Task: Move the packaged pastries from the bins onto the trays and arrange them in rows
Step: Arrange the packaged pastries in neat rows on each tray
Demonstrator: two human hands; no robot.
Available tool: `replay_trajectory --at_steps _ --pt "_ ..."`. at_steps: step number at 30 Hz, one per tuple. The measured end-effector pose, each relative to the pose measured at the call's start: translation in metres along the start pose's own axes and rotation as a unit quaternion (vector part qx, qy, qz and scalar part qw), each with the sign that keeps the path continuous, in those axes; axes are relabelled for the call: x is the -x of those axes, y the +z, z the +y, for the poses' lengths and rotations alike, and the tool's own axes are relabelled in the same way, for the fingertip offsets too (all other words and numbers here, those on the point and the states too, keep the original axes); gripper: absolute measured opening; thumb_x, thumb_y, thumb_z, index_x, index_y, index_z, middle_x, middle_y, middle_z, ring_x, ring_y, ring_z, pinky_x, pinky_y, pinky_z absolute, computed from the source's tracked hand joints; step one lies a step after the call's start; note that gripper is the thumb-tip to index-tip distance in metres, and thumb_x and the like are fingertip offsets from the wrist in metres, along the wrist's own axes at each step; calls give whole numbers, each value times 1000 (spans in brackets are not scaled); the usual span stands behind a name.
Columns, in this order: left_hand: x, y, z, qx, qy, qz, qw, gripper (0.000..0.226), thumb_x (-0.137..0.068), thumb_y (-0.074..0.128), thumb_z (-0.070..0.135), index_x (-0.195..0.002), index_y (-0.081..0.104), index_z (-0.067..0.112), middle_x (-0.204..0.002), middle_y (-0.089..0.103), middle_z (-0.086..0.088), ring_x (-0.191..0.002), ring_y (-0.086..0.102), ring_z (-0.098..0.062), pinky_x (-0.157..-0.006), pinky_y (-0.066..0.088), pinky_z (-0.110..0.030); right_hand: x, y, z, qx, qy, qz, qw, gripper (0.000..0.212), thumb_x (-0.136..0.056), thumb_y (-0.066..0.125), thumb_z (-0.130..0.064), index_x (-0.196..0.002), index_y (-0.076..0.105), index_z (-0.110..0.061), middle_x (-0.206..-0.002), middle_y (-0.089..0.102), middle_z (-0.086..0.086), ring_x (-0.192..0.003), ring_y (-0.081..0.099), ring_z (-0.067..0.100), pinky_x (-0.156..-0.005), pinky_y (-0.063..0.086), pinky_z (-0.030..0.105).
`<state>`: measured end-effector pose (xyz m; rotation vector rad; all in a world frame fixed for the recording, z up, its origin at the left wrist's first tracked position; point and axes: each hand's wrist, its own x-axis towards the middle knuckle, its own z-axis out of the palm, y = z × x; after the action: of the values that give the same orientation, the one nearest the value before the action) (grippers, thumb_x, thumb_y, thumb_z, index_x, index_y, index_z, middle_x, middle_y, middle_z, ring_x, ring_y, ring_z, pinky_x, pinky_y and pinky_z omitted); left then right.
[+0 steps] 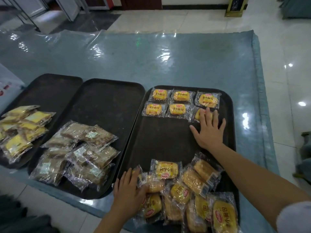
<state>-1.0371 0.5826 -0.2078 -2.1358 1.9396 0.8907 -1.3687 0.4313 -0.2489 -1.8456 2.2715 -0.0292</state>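
Three black trays lie side by side on a blue plastic-covered table. On the right tray (161, 135), yellow packaged breads form two rows at the far end (175, 102). My right hand (209, 130) lies flat, fingers spread, on the last bread (197, 115) of the second row. A loose pile of the same yellow breads (188, 189) fills the tray's near end. My left hand (128, 186) rests on the left edge of that pile, fingers curled over a packet (153, 184); whether it grips it is unclear.
The middle tray (107, 105) holds a heap of brown packaged pastries (79, 153) at its near end. The left tray (50, 91) carries yellow-labelled packets (21, 130). Tiled floor surrounds the table; a white box (8, 84) stands at far left.
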Motion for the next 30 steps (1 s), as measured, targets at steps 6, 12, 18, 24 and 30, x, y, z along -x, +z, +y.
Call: replay_trajectory --at_steps 6,12,18,24,30 --pt "0 2 0 12 -2 7 1000 66 -97 37 62 -155 12 43 -166 11 7 -153 7 -17 -123 -2 -46 -14 -11 17 35 -36 24 998 81 -91 14 -73 -154 -15 -32 -162 -23 1 -147 -26 27 -118 -5 61" --pt "0 2 3 11 -9 9 1000 77 -87 28 75 -155 14 42 -165 12 5 -152 9 -17 -122 -2 -46 -14 -18 -9 -24 -52 22 998 77 -95 14 -69 -156 -12 -29 -164 -16 5 -148 -22 27 -120 -10 51" --pt "1 -1 4 14 -5 12 1000 66 -97 40 60 -155 14 42 -166 12 5 -153 8 -17 -122 -3 -46 -16 -5 -9 4 -47 -16 999 80 -92 10 -74 -154 -18 -32 -161 -24 2 -145 -28 26 -118 -11 58" --pt "2 -3 2 17 6 -10 1000 76 -89 27 74 -156 11 41 -167 7 5 -154 4 -16 -121 -7 -44 -19 -5 -2 12 -57 -25 998 79 -91 8 -75 -153 -18 -35 -161 -24 -1 -145 -30 23 -117 -7 61" --pt "3 -11 -4 90 34 -6 995 82 -85 49 72 -154 20 41 -165 18 4 -152 11 -18 -123 10 -50 -8 -19 -6 -8 -62 18 998 78 -91 12 -75 -152 -20 -38 -162 -23 0 -145 -30 26 -117 -8 61"
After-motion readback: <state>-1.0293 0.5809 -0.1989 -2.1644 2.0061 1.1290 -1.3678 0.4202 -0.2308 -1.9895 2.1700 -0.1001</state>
